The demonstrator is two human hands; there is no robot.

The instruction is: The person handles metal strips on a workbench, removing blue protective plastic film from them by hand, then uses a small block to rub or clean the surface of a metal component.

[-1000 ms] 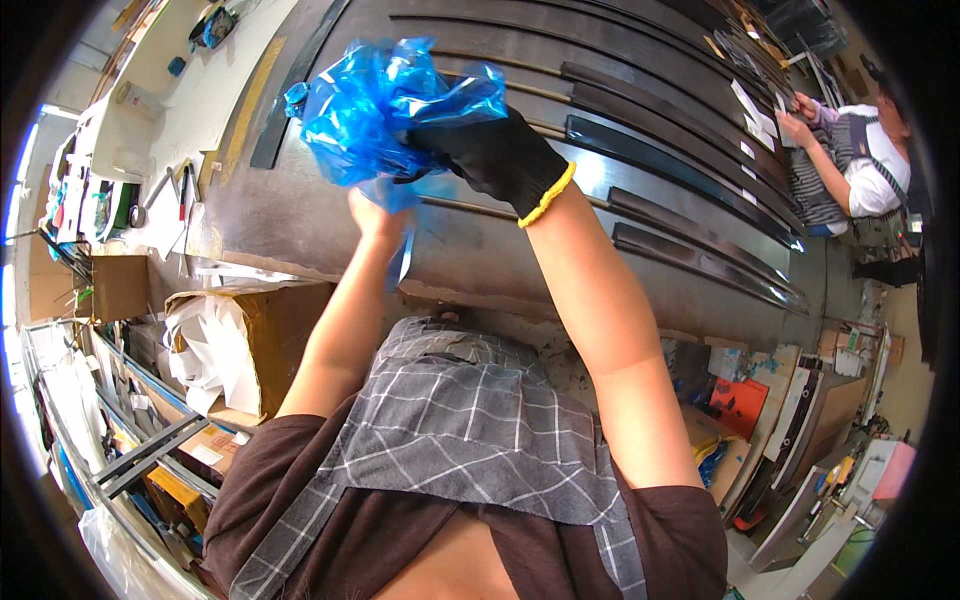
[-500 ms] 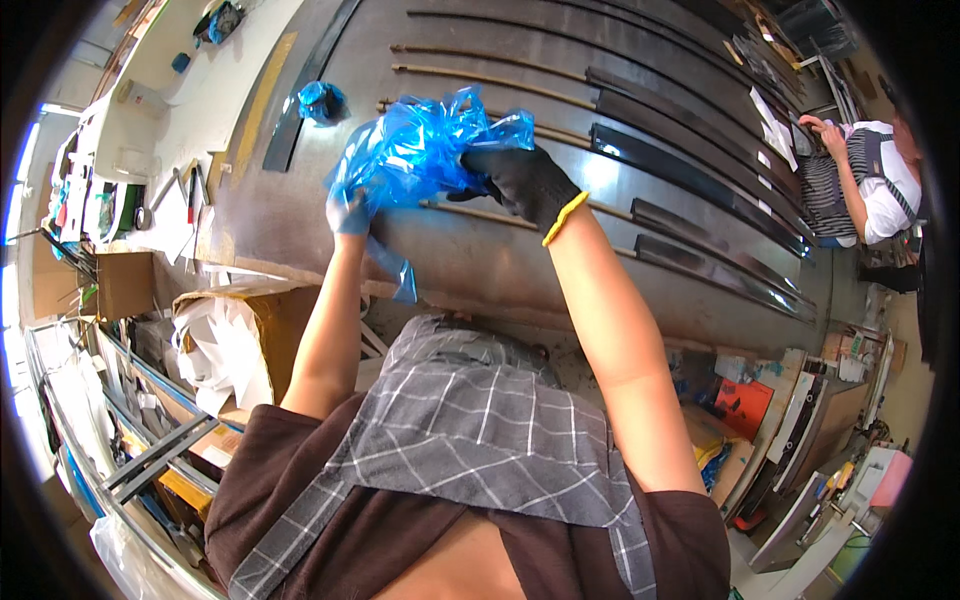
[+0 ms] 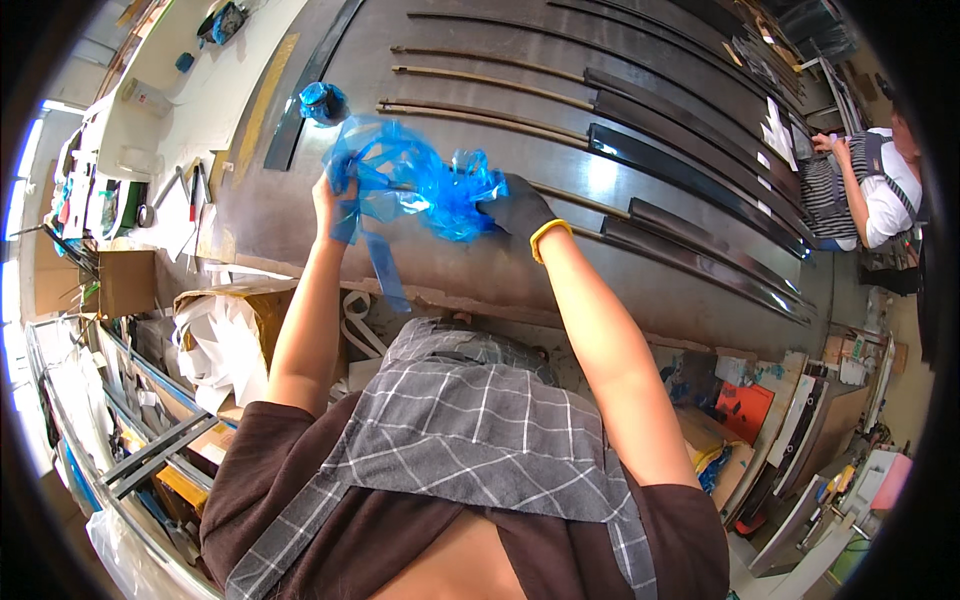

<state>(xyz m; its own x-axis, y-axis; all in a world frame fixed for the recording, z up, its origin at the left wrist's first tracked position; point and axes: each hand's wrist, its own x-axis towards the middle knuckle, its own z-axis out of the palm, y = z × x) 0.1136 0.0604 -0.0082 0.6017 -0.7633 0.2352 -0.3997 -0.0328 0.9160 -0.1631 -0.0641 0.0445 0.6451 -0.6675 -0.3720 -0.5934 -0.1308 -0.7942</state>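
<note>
A crumpled bunch of thin blue plastic film [image 3: 450, 205] is stretched between my two hands above the dark table. My left hand [image 3: 328, 205], partly hidden under the film, is closed on its left end, and a loose strip hangs down from there. On the other side my right hand [image 3: 522, 210], in a black glove with a yellow cuff, grips the bunched end; its fingertips are covered by the film. A small blue film-wrapped bundle [image 3: 322, 102] sits on the table beyond my left hand.
Long dark and brownish strips [image 3: 690, 160] lie across the table [image 3: 450, 270]. A box of white scraps [image 3: 225, 340] stands at lower left. Scissors with red handles [image 3: 192, 205] lie at the left. At far right, another person [image 3: 870, 180] stands by the table.
My hands have moved apart, and the film between them has spread out and come lower. My right hand has shifted down and slightly left. The other person's hands have moved a little.
</note>
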